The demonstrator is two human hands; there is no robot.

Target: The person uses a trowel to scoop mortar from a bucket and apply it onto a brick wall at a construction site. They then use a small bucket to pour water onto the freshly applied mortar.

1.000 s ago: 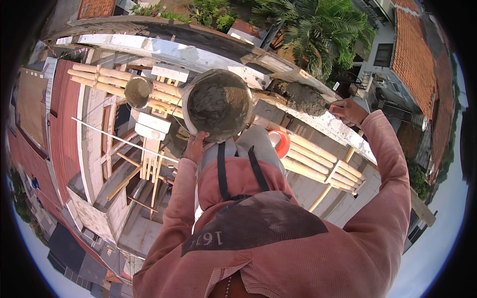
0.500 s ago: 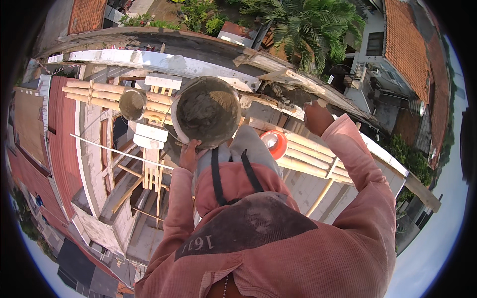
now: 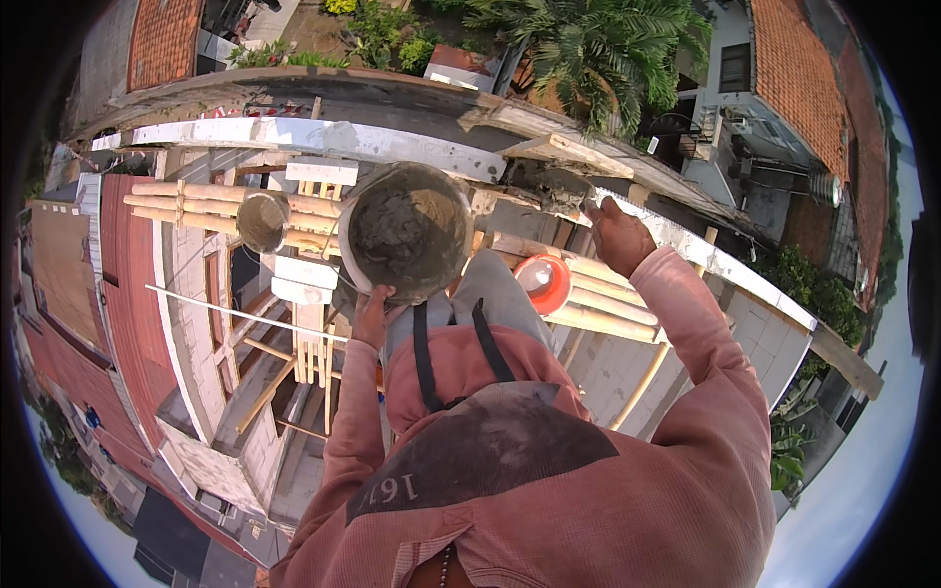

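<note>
Bucket (image 3: 431,280), round, grey-smeared, with lumpy mortar (image 3: 386,231) inside

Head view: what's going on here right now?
The person's left hand grips the near side of a big bucket with wet grey mortar in it. The right hand is out beside more mortar on the wall top; any tool in it is unclear. An orange bucket sits near the bamboo poles.
</note>
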